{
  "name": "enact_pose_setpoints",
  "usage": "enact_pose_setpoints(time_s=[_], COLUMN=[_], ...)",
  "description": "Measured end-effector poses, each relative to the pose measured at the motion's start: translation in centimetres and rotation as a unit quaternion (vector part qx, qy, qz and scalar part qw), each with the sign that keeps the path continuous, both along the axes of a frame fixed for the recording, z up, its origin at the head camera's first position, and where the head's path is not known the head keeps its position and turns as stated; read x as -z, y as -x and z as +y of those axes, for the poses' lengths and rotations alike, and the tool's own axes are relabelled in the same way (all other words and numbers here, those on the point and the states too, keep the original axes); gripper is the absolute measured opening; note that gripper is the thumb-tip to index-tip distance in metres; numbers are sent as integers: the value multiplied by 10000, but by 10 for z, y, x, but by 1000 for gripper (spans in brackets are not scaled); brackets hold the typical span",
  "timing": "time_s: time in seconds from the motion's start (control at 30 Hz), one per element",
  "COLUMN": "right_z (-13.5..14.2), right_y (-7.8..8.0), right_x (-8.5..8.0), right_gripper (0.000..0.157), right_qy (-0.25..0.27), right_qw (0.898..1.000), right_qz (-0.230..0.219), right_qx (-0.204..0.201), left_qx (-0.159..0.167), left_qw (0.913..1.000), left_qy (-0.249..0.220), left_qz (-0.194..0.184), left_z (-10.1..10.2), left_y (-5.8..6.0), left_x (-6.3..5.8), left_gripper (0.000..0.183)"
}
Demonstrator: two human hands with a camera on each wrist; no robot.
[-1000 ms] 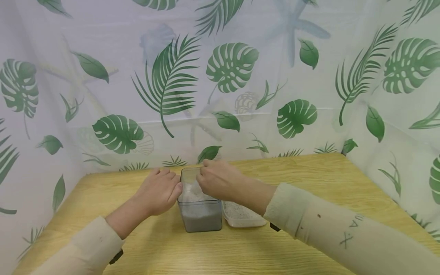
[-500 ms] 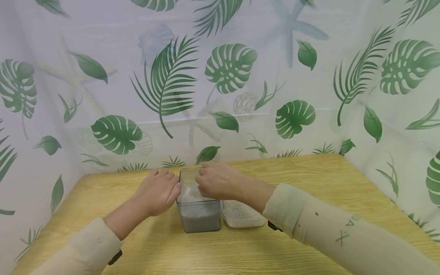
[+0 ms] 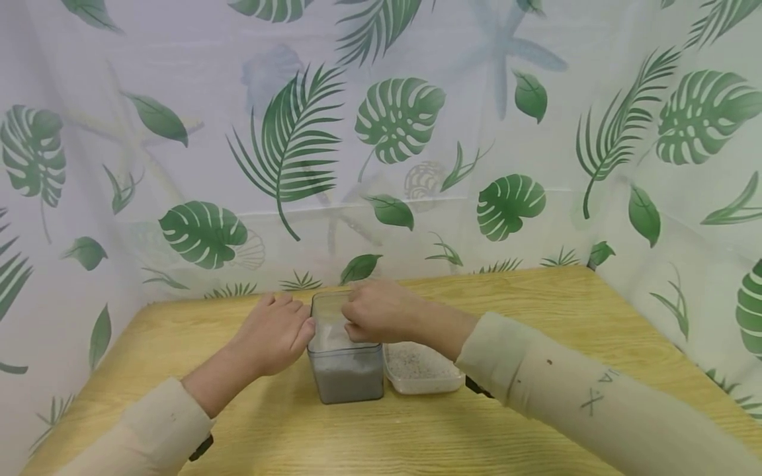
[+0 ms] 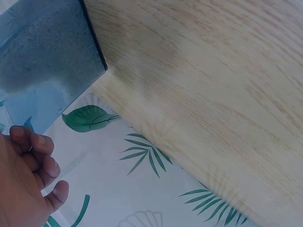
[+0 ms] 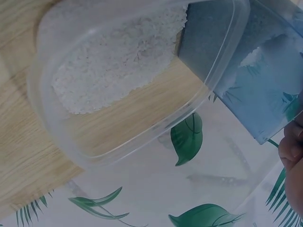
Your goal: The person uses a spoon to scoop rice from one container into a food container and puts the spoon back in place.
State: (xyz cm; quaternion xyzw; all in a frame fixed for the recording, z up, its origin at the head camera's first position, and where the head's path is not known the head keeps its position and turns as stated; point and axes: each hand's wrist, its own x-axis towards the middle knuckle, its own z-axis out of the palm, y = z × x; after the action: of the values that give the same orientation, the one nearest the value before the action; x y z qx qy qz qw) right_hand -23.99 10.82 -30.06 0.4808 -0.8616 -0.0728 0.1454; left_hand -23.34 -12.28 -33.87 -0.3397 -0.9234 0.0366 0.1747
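A tall translucent grey-blue container point(image 3: 348, 377), partly full of white rice, stands on the table. My left hand point(image 3: 270, 334) holds its left side, thumb at the rim; the left wrist view shows its fingers point(image 4: 40, 144) curled beside the wall. Over the opening, my right hand point(image 3: 383, 311) is bent into a fist, and a pale rounded scoop-like thing point(image 5: 281, 59) shows below it through the wall. Its handle is hidden inside the fist. Just right of the container sits a shallow clear plastic box point(image 3: 428, 383) with rice point(image 5: 123, 61) in it.
The light wood table point(image 3: 524, 423) reaches back to a white curtain point(image 3: 440, 225) printed with green leaves, which also hangs at both sides. The box's rim point(image 5: 142, 146) lies close beside the tall container.
My right hand has turned and dipped slightly over the tall container, its thumb now showing lower. The pale shape seen inside earlier is less visible in the head view. My left hand stays put.
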Motion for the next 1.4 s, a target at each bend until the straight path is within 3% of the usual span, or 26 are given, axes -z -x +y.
enact_pose_setpoints(time_s=[0.2,0.4,0.57,0.83,1.0,1.4], right_z=[5,2,-4,-7,-9,-5], right_y=[-8,-22,-32,-37,-36,-37], right_x=[-3,-2,0,2,2,2], right_gripper=[35,41,45,44,47,50], right_qy=[475,806,1240,1836,2071,2352], right_qw=[9967,9884,9726,9435,9298,9088], right_qz=[-621,-819,-1068,-1499,-1730,-2153], right_qx=[206,991,1652,2317,2505,2691], left_qx=[-23,-22,-38,-18,-33,-97], left_qw=[10000,10000,9999,10000,10000,9999], left_qy=[40,69,92,69,51,58], left_qz=[18,63,42,41,3,-89], left_z=[0,0,-1,0,1,0], left_y=[0,1,0,0,0,0], left_x=[0,-1,-1,0,0,2], left_gripper=[33,31,31,32,32,39])
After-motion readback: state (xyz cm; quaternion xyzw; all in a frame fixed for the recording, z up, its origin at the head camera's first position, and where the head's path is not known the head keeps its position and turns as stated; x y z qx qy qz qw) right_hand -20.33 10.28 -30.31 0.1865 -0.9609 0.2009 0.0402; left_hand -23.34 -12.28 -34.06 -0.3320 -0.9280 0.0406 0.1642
